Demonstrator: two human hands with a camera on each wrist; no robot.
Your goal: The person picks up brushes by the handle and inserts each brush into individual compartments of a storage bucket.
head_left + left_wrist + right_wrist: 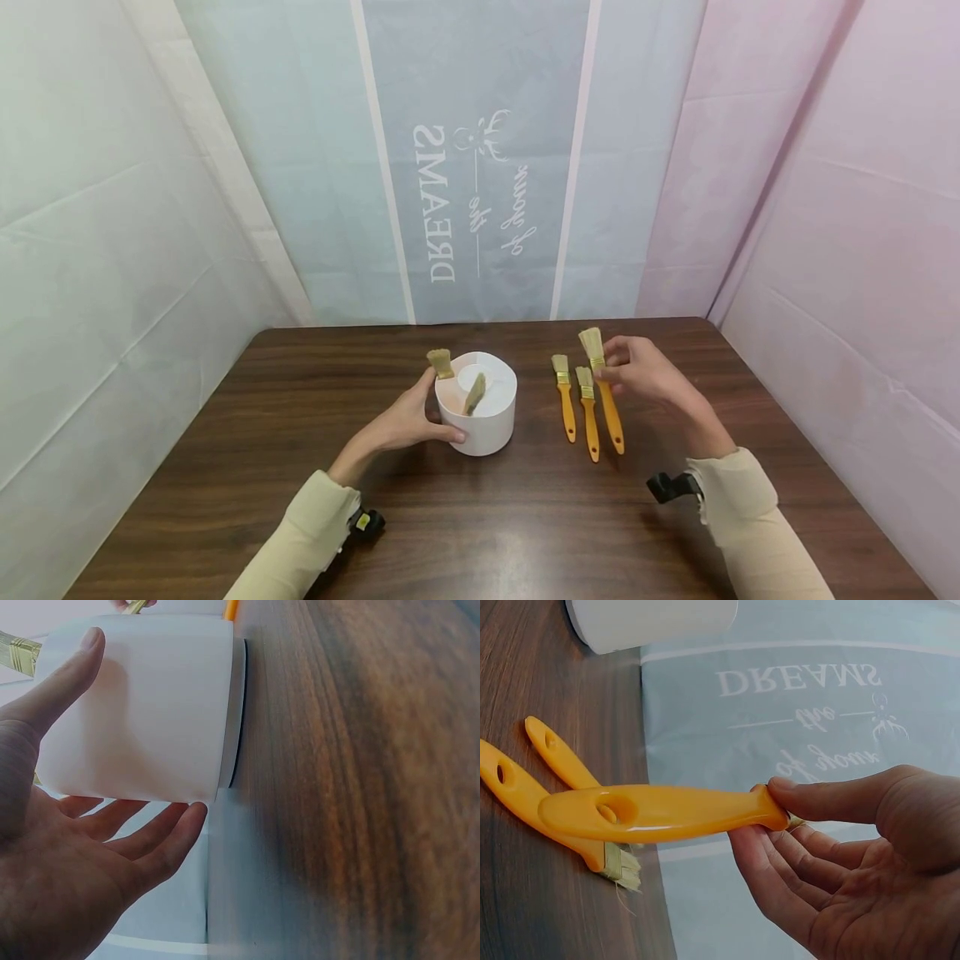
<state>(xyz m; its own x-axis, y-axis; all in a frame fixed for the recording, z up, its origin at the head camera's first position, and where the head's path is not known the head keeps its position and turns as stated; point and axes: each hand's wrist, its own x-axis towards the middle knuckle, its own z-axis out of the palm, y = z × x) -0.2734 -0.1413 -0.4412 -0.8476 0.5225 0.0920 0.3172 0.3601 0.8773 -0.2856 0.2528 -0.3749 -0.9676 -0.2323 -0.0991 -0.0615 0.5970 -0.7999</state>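
Observation:
A white round container (pixel 491 429) with compartments stands on the table, two paintbrushes in it with bristles up: one brush (pixel 441 363) at the left rim, another (pixel 476 393) leaning near the front. My left hand (pixel 408 419) grips the container's left side, thumb at the front and fingers behind; the left wrist view shows its smooth wall (pixel 150 712) between them. To the right, my right hand (pixel 637 367) pinches a yellow-handled paintbrush (pixel 611 408) near its ferrule. In the right wrist view its handle (pixel 667 812) points away from the thumb and fingers, and the bristles are mostly hidden.
Two more yellow-handled paintbrushes lie on the dark wooden table (pixel 495 533), between container and right hand: one (pixel 566 404) at left, one (pixel 590 417) beside the held brush. A printed cloth (pixel 487 167) hangs behind the far edge, with pale curtains at both sides.

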